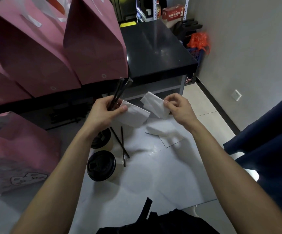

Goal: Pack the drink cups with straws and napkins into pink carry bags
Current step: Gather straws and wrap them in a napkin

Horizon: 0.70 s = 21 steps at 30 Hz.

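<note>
Our left hand [109, 110] has a tight grip on two black straws [118, 92] plus one white napkin [135, 116], thumb pinning the napkin against the fingers. The straws' long axis runs up and away from us, tips reaching the base of the pink bags [93, 48] on the black worktop [155, 53]. Our right hand [177, 108] pinches a 2nd napkin [153, 104] betw. thumb and fingertips; the two napkins sit just beside each other, not touching.

Key relation: the bags stand up and to the left of both grips, so the left hand is nearer. We judge the bundle goes in straws-first once the 2nd napkin joins it.

Below the hands, on the white worktop [153, 179]: two cups [101, 165] w/ black lids, two more straws crossed, spare napkins [162, 130].

Writing: a red box [173, 14] on the far shelf has print, too small to read. A bag lower left shows a cartoon face, no legible text.
</note>
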### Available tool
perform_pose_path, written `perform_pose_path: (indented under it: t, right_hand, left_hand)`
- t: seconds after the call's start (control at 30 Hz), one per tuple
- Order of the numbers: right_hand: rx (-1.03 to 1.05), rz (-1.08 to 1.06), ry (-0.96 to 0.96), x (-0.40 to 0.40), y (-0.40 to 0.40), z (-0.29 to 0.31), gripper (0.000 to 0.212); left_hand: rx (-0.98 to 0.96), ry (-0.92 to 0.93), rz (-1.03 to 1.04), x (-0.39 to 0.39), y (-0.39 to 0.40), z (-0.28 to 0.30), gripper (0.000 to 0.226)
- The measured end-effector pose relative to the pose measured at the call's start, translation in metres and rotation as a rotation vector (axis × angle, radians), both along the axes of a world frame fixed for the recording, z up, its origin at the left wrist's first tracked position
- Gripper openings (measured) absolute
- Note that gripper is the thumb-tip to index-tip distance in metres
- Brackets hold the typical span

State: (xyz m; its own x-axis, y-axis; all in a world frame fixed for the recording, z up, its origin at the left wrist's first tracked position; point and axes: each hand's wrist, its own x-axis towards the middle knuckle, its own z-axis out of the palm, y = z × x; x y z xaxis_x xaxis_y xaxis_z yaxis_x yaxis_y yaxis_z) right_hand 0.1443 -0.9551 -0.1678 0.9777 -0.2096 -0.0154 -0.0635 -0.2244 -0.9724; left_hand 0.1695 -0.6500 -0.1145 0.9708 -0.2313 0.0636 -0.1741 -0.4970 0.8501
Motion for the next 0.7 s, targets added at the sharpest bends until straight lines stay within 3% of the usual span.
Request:
perform_pose_path:
  t: [0.13,0.27,0.43,0.53,0.63,0.7]
  right_hand:
    - [0.302,0.044,0.002,-0.003,0.003,0.016,0.013]
    - [0.531,0.082,0.038,-0.002,0.009,0.028,0.022]
    - [0.541,0.105,0.064,-0.006,0.023,0.032,0.028]
    - [0.534,0.147,0.122,-0.011,0.024,0.033,0.037]
    - [0.482,0.23,0.121,-0.014,0.017,0.034,0.026]
    - [0.472,0.286,0.12,-0.013,0.014,0.036,0.034]
  left_hand:
    - [-0.144,0.108,-0.143,-0.004,0.003,0.0,0.021]
    - [-0.199,0.088,-0.222,-0.009,-0.006,0.003,0.035]
    - [-0.366,0.117,-0.166,-0.013,-0.021,0.007,0.018]
    - [-0.326,0.08,-0.152,-0.014,-0.02,0.007,0.01]
    - [-0.246,0.069,-0.169,-0.016,-0.014,0.01,0.014]
    - [-0.211,0.067,-0.156,-0.017,-0.012,0.012,0.015]
